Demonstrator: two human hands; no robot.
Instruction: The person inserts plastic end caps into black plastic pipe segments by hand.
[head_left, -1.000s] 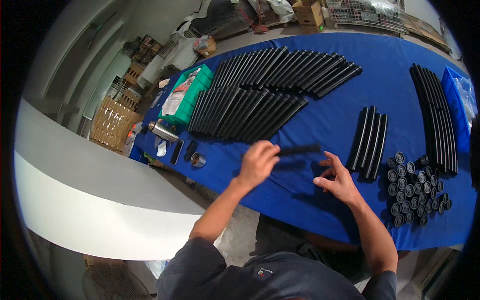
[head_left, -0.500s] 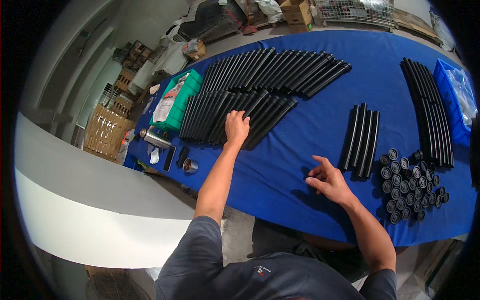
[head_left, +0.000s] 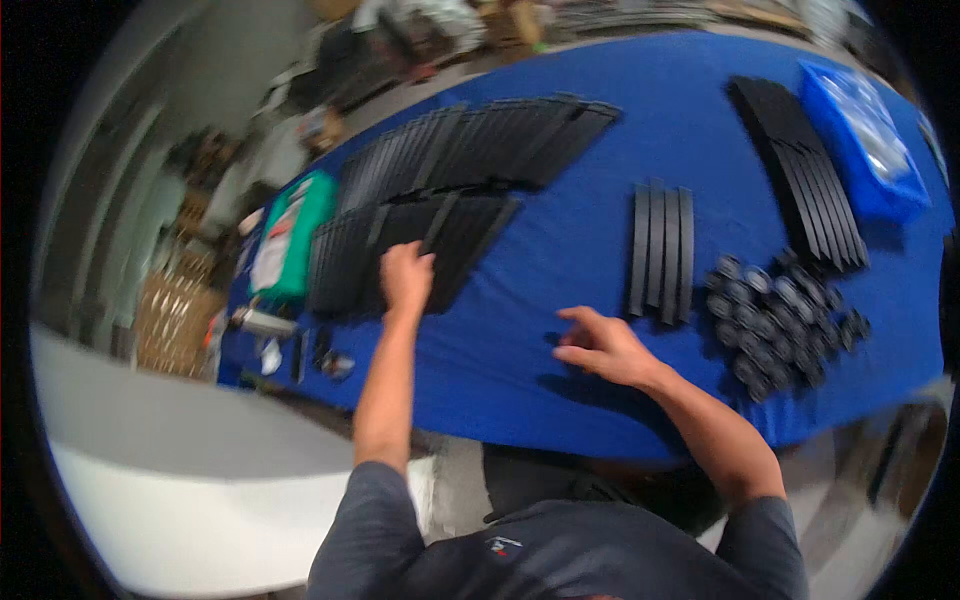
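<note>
Someone's left hand [head_left: 407, 278] is hanging over the nearer row of black tubes [head_left: 345, 255], fingers bent, and with everything blurring I cannot tell whether it is grasping one. Their right hand [head_left: 602, 345] is hovering above the blue-covered counter [head_left: 580, 180], unclenched and free, thumb and forefinger standing apart. Behind the nearer row, a farther row [head_left: 480, 145] is lying close up against it. Four separate black tubes [head_left: 656, 250] are lying side by side just beyond the right hand, and a cluster of dark round caps [head_left: 775, 322] is sitting to their right. Another stack of tubes [head_left: 800, 185] is stretching away beside a blue bin [head_left: 885, 204]. Toward the left, a green crate [head_left: 320, 215] is standing next to the rows.
</note>
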